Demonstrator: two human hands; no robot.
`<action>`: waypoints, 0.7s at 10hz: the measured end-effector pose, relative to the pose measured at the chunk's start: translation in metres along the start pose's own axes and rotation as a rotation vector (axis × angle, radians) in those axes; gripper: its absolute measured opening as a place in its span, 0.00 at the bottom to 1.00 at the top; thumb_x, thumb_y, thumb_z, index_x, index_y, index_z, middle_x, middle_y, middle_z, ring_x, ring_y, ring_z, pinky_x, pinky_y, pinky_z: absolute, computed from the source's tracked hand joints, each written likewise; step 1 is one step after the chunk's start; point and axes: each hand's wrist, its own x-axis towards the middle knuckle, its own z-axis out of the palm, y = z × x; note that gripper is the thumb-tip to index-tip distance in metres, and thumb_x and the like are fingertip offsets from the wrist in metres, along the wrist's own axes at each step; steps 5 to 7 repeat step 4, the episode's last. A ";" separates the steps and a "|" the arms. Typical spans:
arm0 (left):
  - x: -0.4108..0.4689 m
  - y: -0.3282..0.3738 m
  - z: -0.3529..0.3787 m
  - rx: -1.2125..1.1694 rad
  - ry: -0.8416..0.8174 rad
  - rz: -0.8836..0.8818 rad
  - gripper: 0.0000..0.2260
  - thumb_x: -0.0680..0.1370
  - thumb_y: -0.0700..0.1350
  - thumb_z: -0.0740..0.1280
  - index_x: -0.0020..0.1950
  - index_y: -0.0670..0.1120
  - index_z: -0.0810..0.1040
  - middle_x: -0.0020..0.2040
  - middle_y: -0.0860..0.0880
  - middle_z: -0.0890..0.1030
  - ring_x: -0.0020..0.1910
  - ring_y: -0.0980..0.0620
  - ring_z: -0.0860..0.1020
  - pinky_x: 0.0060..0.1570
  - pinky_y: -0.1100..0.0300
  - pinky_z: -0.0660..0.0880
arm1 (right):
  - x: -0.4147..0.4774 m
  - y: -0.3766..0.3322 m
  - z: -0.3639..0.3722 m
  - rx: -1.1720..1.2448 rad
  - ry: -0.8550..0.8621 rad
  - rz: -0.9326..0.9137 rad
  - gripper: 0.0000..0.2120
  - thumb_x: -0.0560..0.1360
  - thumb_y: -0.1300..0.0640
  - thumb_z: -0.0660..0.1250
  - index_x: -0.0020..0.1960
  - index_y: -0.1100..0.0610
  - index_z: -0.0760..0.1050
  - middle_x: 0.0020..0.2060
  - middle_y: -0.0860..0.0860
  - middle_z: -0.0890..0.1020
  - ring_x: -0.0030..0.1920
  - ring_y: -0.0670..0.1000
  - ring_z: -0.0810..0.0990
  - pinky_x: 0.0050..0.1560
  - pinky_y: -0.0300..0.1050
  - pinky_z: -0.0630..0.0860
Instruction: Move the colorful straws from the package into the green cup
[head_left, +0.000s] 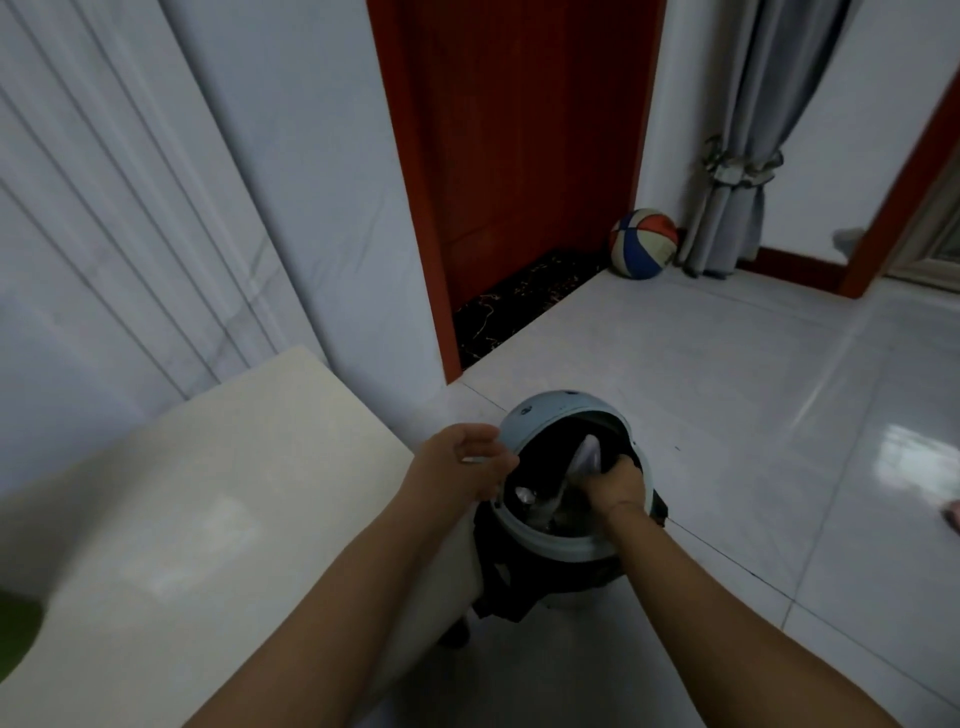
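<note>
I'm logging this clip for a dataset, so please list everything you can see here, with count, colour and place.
bin: one, pale blue rim, black liner, on the floor beside the table
plastic wrapper: one, clear-whitish, inside the bin's mouth
table: one, cream, lower left
green shape: one, left edge, too blurred to name
ball: one, red, white and blue, on the floor by the curtain
curtain: one, grey, tied, upper right
door: one, red-brown, centre back
floor: white glossy tiles
left hand: fingers curled at the bin's left rim
right hand: in the bin, grips the wrapper
</note>
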 end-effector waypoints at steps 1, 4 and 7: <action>-0.003 0.002 0.000 0.014 0.004 0.008 0.16 0.75 0.41 0.71 0.62 0.43 0.75 0.52 0.46 0.82 0.49 0.47 0.81 0.45 0.62 0.80 | -0.007 -0.003 -0.007 0.062 -0.004 -0.046 0.17 0.73 0.62 0.66 0.61 0.66 0.73 0.55 0.65 0.79 0.54 0.64 0.78 0.57 0.55 0.75; -0.037 0.021 -0.022 -0.045 0.117 0.034 0.16 0.75 0.39 0.71 0.62 0.42 0.76 0.47 0.47 0.82 0.50 0.50 0.80 0.48 0.60 0.78 | -0.052 -0.058 -0.020 0.488 -0.175 -0.257 0.11 0.73 0.64 0.69 0.55 0.64 0.77 0.48 0.59 0.80 0.49 0.55 0.78 0.58 0.51 0.76; -0.037 0.021 -0.022 -0.045 0.117 0.034 0.16 0.75 0.39 0.71 0.62 0.42 0.76 0.47 0.47 0.82 0.50 0.50 0.80 0.48 0.60 0.78 | -0.052 -0.058 -0.020 0.488 -0.175 -0.257 0.11 0.73 0.64 0.69 0.55 0.64 0.77 0.48 0.59 0.80 0.49 0.55 0.78 0.58 0.51 0.76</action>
